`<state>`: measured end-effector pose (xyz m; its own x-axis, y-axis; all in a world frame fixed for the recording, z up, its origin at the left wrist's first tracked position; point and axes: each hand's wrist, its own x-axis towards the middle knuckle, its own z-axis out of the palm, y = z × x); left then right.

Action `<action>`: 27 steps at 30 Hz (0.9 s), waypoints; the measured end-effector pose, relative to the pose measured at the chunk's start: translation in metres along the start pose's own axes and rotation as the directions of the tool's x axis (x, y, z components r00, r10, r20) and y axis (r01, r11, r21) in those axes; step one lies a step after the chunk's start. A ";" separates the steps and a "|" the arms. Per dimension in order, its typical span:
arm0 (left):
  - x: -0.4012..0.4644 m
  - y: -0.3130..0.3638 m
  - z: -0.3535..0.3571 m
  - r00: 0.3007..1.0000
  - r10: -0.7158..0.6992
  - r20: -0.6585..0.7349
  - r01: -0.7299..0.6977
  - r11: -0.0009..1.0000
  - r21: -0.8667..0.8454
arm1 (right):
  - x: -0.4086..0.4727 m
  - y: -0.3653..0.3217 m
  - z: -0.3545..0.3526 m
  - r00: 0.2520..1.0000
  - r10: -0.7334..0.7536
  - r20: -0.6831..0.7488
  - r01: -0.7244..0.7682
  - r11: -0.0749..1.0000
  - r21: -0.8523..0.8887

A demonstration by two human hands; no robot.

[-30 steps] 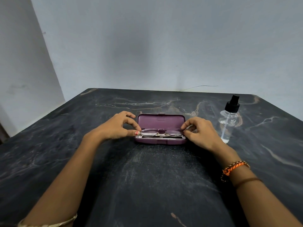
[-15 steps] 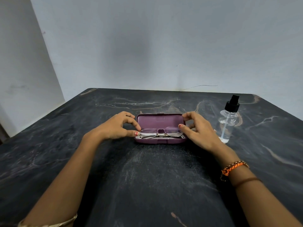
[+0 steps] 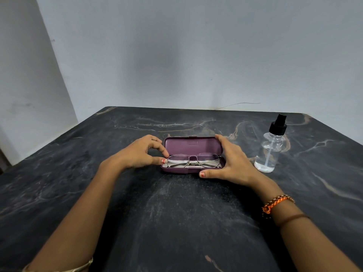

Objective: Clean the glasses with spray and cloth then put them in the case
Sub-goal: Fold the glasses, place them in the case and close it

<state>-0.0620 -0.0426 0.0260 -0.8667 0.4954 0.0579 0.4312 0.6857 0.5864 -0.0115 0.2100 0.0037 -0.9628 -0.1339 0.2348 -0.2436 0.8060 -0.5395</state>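
A purple glasses case (image 3: 193, 147) lies with its lid up in the middle of the dark marble table (image 3: 176, 222). Thin metal-framed glasses (image 3: 193, 160) rest folded inside it on a pale cloth (image 3: 172, 159). My left hand (image 3: 141, 153) pinches the left end of the glasses with thumb and forefinger. My right hand (image 3: 229, 161) wraps the right end of the case, fingers on the top of the lid and thumb on the front edge. A clear spray bottle (image 3: 272, 148) with a black nozzle stands to the right of the case.
Pale walls rise just behind the table's far edge. The table's left edge runs diagonally at the left. Bracelets sit on my right wrist (image 3: 279, 205).
My right hand has let go of the right end of the glasses and moved onto the case, fingers reaching up over the lid and thumb onto the front. My left hand has stayed put.
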 end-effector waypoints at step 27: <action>0.004 0.008 0.013 0.985 0.166 -0.041 -0.171 0.962 -0.214 | -0.003 -0.005 -0.002 0.987 -0.125 -0.098 0.133 0.988 0.079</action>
<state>-0.0585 -0.0285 0.0208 -0.7928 0.5799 0.1874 0.5089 0.4607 0.7272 -0.0076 0.2074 0.0073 -0.9088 -0.1762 0.3783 -0.3776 0.7332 -0.5656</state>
